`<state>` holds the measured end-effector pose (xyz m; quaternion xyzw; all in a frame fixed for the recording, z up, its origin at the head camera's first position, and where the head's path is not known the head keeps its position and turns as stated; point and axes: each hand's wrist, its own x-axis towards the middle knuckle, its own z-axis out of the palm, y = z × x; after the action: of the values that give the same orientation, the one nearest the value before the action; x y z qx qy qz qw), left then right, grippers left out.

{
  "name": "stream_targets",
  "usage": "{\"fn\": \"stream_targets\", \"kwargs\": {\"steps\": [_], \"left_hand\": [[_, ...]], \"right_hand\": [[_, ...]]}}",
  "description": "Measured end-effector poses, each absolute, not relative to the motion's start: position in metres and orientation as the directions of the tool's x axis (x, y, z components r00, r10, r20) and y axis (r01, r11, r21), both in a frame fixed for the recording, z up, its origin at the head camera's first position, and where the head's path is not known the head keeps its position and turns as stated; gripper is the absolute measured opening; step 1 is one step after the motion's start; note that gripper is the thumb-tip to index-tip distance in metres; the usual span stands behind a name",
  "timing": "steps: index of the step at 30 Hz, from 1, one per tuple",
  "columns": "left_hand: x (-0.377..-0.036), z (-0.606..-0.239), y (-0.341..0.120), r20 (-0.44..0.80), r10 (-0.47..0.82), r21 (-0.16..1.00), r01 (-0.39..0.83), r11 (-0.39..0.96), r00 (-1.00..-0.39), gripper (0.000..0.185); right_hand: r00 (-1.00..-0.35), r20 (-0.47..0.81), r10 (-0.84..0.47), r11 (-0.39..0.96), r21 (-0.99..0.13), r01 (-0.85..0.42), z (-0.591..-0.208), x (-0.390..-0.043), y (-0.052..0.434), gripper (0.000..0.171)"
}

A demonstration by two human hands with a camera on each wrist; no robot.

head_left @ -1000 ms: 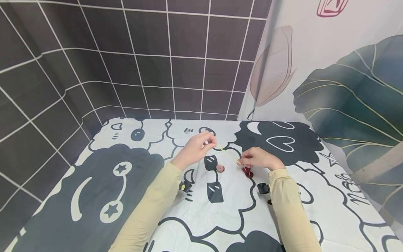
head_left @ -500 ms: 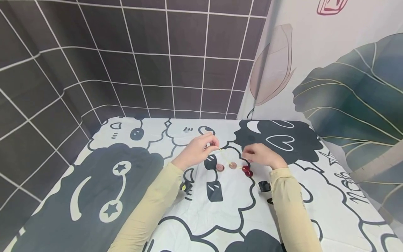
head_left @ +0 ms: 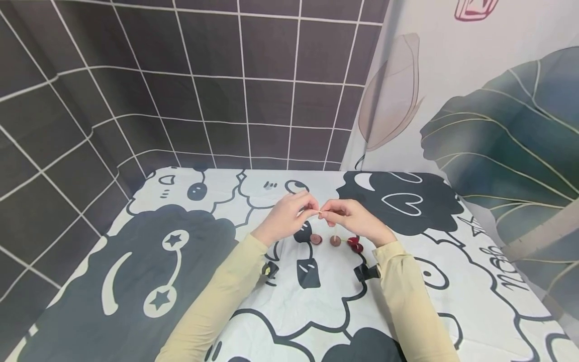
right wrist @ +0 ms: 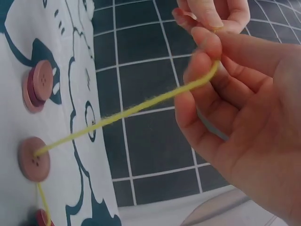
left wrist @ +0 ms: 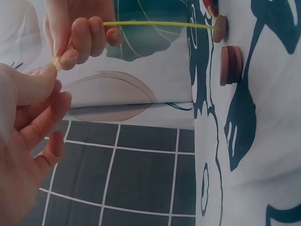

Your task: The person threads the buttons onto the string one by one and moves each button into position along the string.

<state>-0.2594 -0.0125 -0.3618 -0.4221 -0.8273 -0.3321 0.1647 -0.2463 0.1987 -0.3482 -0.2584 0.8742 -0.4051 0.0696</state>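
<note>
sleeves are reaching forward over the tablecloth point(head_left: 135, 261); right hand point(head_left: 357, 218) and left hand point(head_left: 285, 216) are both pinching yellow yarn point(right wrist: 141, 106), which is running down through a brown button point(head_left: 335, 241) beside red buttons point(head_left: 355, 245).

Left hand point(left wrist: 28, 141) and right hand point(left wrist: 80, 33) are pinching one end of a yellow yarn point(left wrist: 160, 23). The yarn is running taut to a brown button point(left wrist: 220, 28); a stacked button point(left wrist: 230, 65) is lying just beside it on the printed cloth point(left wrist: 263, 117).
</note>
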Motion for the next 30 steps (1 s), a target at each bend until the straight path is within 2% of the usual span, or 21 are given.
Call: {"fn": "stream_targets", "kwargs": {"steps": [3, 5, 7, 9, 11, 16, 19, 24, 30], "left_hand": [[-0.261, -0.365, -0.012, 0.465, 0.613, 0.459, 0.766, 0.45, -0.639, 0.01], [-0.264, -0.368, -0.011, 0.366, 0.637, 0.497, 0.721, 0.483, -0.679, 0.018], [-0.266, -0.371, -0.011, 0.265, 0.671, 0.514, 0.69, 0.509, -0.693, 0.025], [-0.267, -0.376, -0.009, 0.182, 0.715, 0.497, 0.691, 0.525, -0.675, 0.03], [-0.268, -0.382, -0.007, 0.112, 0.769, 0.453, 0.721, 0.524, -0.63, 0.032], [-0.267, -0.397, 0.0, -0.013, 0.834, 0.363, 0.775, 0.518, -0.551, 0.029], [-0.266, -0.401, 0.002, -0.032, 0.839, 0.355, 0.779, 0.517, -0.543, 0.025], [-0.267, -0.406, 0.002, 0.017, 0.842, 0.351, 0.792, 0.5, -0.539, 0.016], [-0.267, -0.407, 0.003, 0.042, 0.816, 0.399, 0.758, 0.516, -0.577, 0.016]], "right_hand": [[-0.866, 0.088, -0.492, 0.543, -0.747, -0.384, -0.35, -0.248, 0.203, 0.012], [-0.867, 0.083, -0.491, 0.547, -0.745, -0.382, -0.35, -0.249, 0.206, 0.013], [-0.867, 0.081, -0.492, 0.555, -0.738, -0.384, -0.351, -0.25, 0.208, 0.013], [-0.863, 0.08, -0.499, 0.555, -0.735, -0.389, -0.351, -0.25, 0.21, 0.013], [-0.856, 0.073, -0.511, 0.554, -0.733, -0.394, -0.351, -0.249, 0.212, 0.01], [-0.825, 0.073, -0.56, 0.528, -0.736, -0.423, -0.351, -0.249, 0.214, 0.007], [-0.817, 0.074, -0.571, 0.525, -0.733, -0.433, -0.351, -0.249, 0.214, 0.007], [-0.811, 0.059, -0.582, 0.53, -0.729, -0.433, -0.35, -0.248, 0.213, 0.009], [-0.818, 0.033, -0.575, 0.557, -0.717, -0.42, -0.349, -0.246, 0.214, 0.01]]}}
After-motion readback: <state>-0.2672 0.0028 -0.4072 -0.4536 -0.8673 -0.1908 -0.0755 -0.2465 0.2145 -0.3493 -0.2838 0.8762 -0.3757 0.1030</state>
